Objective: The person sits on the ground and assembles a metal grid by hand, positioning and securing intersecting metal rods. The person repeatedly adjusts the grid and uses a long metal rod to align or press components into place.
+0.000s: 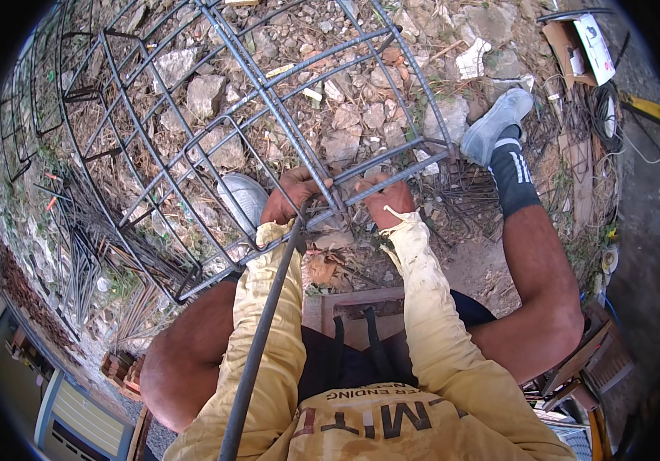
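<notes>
A rebar cage (pixel 272 100) of long ribbed bars and bent square stirrups lies in front of me, its near end between my legs. My left hand (pixel 290 197) is closed at a bar near the cage's lower joint, fingertips against the steel. Just right of that joint, my right hand (pixel 386 201) has its fingers curled in a pinch beside a stirrup bar. Whatever is between those fingertips is too small to make out. A long dark rod (pixel 257 338) runs over my left forearm up to the left wrist; whether the left hand grips it is unclear.
Rough stones (pixel 207 96) and dry debris cover the ground under the cage. Cut rods (pixel 91 246) lie in a heap at left. My grey shoe (pixel 499 123) stands beside the cage's right corner. An open cardboard box (pixel 568 54) and coiled wire (pixel 605 115) sit at far right.
</notes>
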`<state>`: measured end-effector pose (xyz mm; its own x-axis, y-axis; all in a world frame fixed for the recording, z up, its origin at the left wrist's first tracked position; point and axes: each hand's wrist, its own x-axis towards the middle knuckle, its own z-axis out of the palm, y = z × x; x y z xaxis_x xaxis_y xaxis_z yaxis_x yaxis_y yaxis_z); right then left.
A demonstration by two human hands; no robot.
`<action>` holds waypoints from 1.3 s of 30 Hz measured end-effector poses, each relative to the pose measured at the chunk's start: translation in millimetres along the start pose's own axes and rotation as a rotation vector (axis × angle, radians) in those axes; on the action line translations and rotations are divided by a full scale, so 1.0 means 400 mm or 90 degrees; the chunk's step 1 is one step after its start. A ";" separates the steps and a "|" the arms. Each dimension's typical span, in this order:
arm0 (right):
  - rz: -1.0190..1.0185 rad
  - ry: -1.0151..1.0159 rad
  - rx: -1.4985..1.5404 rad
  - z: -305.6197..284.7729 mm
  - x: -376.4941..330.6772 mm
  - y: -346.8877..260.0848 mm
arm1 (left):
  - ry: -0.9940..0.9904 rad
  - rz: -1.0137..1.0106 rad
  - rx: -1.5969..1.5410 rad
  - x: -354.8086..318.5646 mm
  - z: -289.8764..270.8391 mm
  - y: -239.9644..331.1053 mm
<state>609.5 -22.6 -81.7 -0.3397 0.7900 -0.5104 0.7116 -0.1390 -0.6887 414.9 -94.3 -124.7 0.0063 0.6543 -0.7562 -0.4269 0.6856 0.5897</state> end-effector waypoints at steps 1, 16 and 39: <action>-0.023 -0.047 0.005 -0.006 0.010 -0.009 | -0.009 -0.017 -0.002 0.000 -0.002 0.001; -0.115 -0.481 0.000 0.034 0.106 -0.053 | -0.110 -0.021 -0.021 0.023 -0.055 -0.037; 0.376 -0.211 0.677 0.171 0.000 0.155 | -0.056 -0.034 -0.086 -0.001 -0.021 0.002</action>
<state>611.5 -72.1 -159.4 -0.3862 0.2776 -0.8797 0.0130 -0.9519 -0.3061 406.9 -96.9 -126.3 0.1087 0.6476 -0.7542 -0.5412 0.6749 0.5015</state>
